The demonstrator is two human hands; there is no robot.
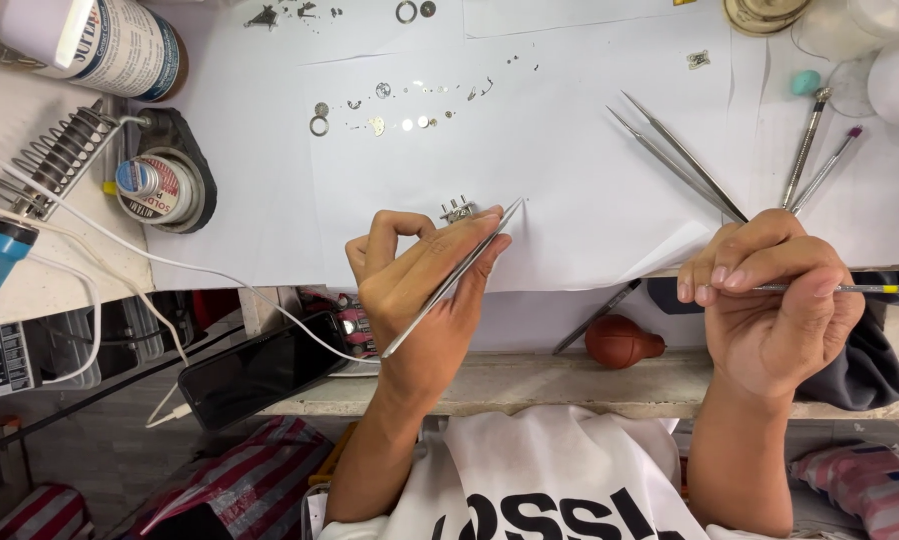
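The left hand [420, 290] holds smooth, brushed-metal tweezers [450, 282] beside a small shiny metal holder [457, 210], and the right hand [775, 300] grips a slim polished metal screwdriver [850, 289]. They work over matt white paper [570, 150] strewn with tiny bright metal parts [400, 105]. Nearby lie a glossy black phone [265, 368], a matt reddish rubber blower [622, 341] and a rough, pale wooden shelf [570, 385].

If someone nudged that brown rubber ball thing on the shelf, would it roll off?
Probably it would roll a bit: the brown rubber bulb is round and lies on its side near the shelf front. Its pointed black nozzle would likely make it curve rather than run straight. It looks soft and light, so a fall likely wouldn't break it.
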